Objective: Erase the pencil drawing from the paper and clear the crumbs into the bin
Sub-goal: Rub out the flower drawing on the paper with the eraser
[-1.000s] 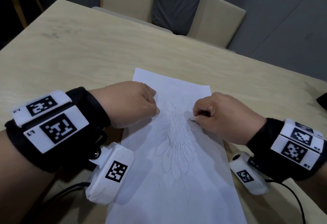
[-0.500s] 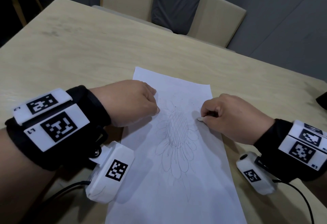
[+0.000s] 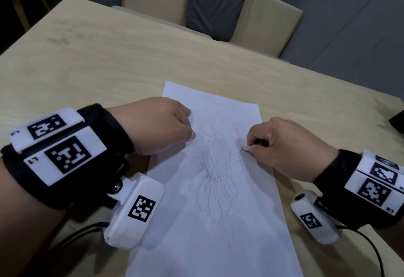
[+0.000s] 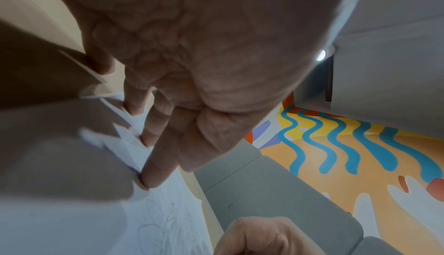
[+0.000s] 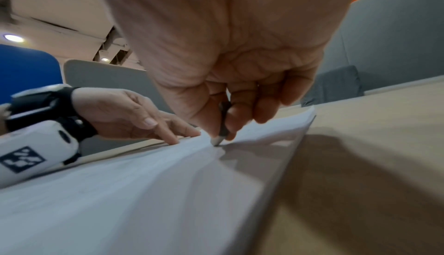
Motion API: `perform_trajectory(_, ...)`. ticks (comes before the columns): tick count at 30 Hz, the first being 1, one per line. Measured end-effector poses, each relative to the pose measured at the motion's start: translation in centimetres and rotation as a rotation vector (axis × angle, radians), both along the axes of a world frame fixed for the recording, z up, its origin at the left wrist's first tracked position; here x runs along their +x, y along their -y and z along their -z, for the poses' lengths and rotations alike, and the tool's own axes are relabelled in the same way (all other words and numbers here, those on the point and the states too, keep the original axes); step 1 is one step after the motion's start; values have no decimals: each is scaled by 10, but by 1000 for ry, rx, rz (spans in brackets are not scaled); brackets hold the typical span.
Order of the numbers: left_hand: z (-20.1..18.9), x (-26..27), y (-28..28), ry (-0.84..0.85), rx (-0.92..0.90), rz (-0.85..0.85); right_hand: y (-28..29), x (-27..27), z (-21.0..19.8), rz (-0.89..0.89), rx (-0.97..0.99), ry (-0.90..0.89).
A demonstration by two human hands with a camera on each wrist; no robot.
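A white paper (image 3: 218,233) lies on the table with a pencil sunflower drawing (image 3: 216,163) at its middle. My left hand (image 3: 190,128) presses the paper's left edge with straight fingertips (image 4: 149,173), also seen in the right wrist view (image 5: 168,131). My right hand (image 3: 251,145) pinches a thin dark eraser stick (image 5: 223,126). Its pale tip (image 3: 245,148) touches the sheet just right of the flower's hatched centre. A few dark specks (image 3: 215,130) lie above the flower. No bin shows in any view.
The pale wooden table (image 3: 109,58) stretches beyond the paper on all sides. Two beige chairs (image 3: 262,20) stand at its far edge. A dark object (image 3: 397,121) pokes in at the right edge. Cables trail from both wrist cameras near the front.
My right hand has slid to the right with the eraser stick, away from the flower's centre toward the paper's right side. The left hand has stayed pressing the paper.
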State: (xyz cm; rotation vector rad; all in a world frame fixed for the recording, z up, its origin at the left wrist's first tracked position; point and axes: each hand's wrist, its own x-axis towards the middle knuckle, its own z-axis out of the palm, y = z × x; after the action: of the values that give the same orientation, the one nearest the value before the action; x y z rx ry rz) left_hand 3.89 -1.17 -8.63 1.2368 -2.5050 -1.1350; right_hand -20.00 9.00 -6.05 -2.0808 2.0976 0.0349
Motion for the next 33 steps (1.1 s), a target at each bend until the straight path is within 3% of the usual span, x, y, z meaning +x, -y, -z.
perform_trajectory(16, 0, 0, 0, 6, -3, -19, -4, 6, -4, 16, 6, 27)
perform_trajectory(20, 2, -1, 1, 2, -5, -14, -6, 20, 1, -70, -9, 56)
perform_trajectory(25, 1, 0, 1, 10, -5, -11, -3, 9, 0, -15, -13, 63)
perform_trajectory(29, 2, 0, 2, 6, -7, -11, -6, 17, 4, -84, -10, 76)
perform_trajectory(33, 2, -1, 0, 8, -5, -17, -5, 9, 0, -11, -6, 85)
